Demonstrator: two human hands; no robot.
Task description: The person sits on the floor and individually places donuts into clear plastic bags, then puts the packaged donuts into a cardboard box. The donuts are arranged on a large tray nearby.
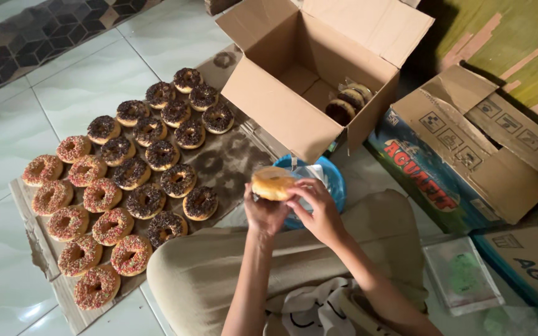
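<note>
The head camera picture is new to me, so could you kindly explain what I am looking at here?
There is no machine: the camera sits on a person's head and looks down at their own two hands and lap. The left hand and right hand together hold one plain doughnut over a blue bowl. On the tiled floor, a flat cardboard sheet carries rows of doughnuts topped with chocolate or coloured sprinkles. An open cardboard box behind holds a few wrapped doughnuts.
</note>
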